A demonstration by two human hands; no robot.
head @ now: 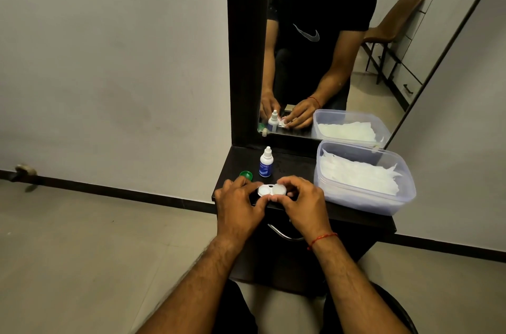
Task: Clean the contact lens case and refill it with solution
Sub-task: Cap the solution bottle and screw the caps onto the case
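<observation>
A white two-well contact lens case [271, 190] sits near the front edge of a dark shelf [295, 158]. My left hand [238, 203] pinches its left end with curled fingers. My right hand [302, 202] curls its fingers and thumb round the white cap on the right well. The left well looks uncovered. Behind the case a small white solution bottle [265, 162] with a blue label stands upright, its nozzle bare. A green cap [246, 175] lies on the shelf just beyond my left hand.
A clear plastic tub [364, 196] holding white tissues fills the shelf's right side, close to my right hand. A mirror [328, 46] rises behind the shelf. A metal drawer handle [284, 235] sits below the shelf edge.
</observation>
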